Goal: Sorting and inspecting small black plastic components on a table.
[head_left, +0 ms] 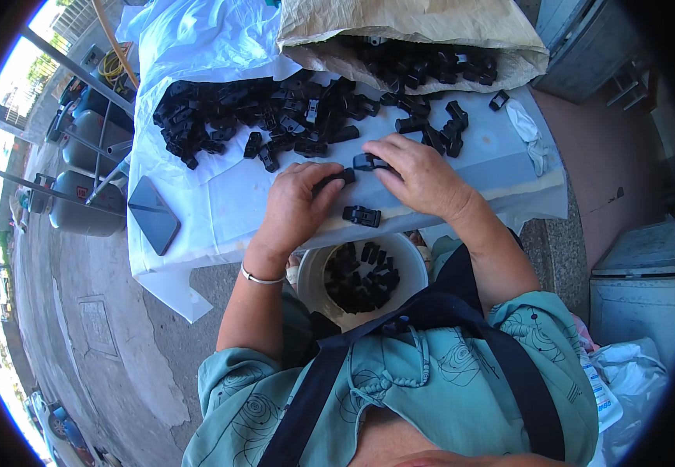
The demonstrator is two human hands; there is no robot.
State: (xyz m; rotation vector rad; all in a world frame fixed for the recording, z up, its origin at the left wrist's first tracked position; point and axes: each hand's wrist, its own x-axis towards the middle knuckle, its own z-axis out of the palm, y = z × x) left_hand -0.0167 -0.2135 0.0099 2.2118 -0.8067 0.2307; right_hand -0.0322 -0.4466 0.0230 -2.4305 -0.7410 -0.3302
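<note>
A person's two bare hands meet over a table [232, 208] covered in white plastic sheeting, each closed on a small black part. The left hand [295, 204] pinches a black molded piece [341, 179] between thumb and fingers, its grip narrow. The right hand [421, 176], just beside it, grips a black plastic fitting [365, 162] near the fingertips; the fingers cover much of both parts, and whether the two parts touch cannot be told.

A single black block-shaped part [362, 216] lies on the sheeting near the table's front edge, below the hands. Beyond the hands, a heap of black plastic parts [236, 109] spreads from the mouth of a white plastic bag [209, 39], and more of the same kind fill the opening of a brown paper sack [423, 19] beside it. A small black ring-like part [499, 100] sits apart at right, near a crumpled white glove or cloth [526, 132].

A dark smartphone or tablet [153, 216] lies at the table's left corner. Below the front edge, between the person's legs, stands a white bucket [311, 288] with black parts [362, 284] inside. A bracelet [263, 279] circles the left wrist, and gray tanks [87, 204] stand left of the table.
</note>
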